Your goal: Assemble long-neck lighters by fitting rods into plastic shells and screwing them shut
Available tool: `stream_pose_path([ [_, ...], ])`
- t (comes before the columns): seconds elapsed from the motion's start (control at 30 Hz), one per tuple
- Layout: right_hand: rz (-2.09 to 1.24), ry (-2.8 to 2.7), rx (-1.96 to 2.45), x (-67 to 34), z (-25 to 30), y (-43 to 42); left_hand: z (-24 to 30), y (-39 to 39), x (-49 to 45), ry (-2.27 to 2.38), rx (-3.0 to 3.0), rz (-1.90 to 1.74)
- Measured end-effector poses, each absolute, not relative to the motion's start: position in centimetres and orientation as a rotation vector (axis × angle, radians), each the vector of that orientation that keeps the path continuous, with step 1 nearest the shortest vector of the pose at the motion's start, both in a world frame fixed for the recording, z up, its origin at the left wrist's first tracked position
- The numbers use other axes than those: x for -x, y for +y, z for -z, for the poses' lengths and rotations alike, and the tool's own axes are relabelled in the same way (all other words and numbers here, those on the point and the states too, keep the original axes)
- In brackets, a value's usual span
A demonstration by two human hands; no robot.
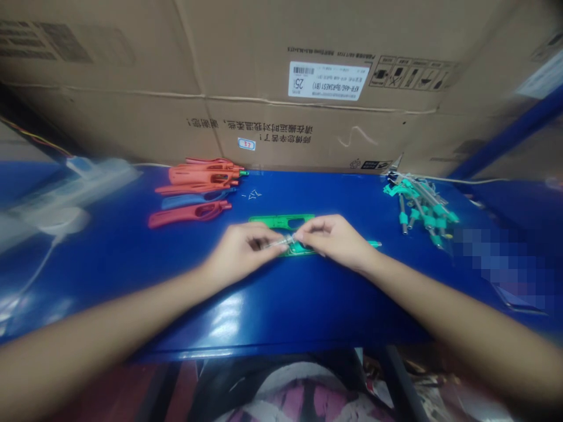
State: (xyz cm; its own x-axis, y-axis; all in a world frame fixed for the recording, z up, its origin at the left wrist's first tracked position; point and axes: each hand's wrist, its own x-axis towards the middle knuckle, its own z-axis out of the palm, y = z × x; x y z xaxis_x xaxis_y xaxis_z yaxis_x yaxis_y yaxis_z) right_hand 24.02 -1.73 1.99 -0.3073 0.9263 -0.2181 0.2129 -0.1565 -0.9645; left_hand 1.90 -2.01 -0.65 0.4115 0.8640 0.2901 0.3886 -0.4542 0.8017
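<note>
Glossy blue metal or painted board, streaked with white reflections, makes up the tabletop (229, 316) across the lower half of the frame. Bare forearms enter from the lower left and lower right corners, converging at centre. There the left hand (240, 251), palm turned inward, pinches a slim, clear-looking piece (277, 241) between thumb and fingers; the right hand (336, 240), wrist bent, has its thumb and forefinger closed on the piece's other end. Just beneath them lies a green plastic half-shell (302, 250), partly covered, with a thin pale strand curling in it. Behind it rests another green shell (270, 222), long, with an oval cutout.

Farther back, left of centre, lie a smooth red handle (185, 217), a blue handle (178, 202) and stacked orange handles (197, 174). Right of centre is a loose heap of metal rods with teal collars (428, 211). Creased brown cardboard (149, 88), printed and bearing a white label (328, 81), fills the top.
</note>
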Motion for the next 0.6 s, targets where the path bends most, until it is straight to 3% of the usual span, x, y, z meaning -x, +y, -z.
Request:
stream_pose_path([
  [0.6, -1.501, -1.522, 1.359, -23.90, -2.61, -1.76, 0.51, -1.94, -1.88, 1.046, -2.076, -0.941],
])
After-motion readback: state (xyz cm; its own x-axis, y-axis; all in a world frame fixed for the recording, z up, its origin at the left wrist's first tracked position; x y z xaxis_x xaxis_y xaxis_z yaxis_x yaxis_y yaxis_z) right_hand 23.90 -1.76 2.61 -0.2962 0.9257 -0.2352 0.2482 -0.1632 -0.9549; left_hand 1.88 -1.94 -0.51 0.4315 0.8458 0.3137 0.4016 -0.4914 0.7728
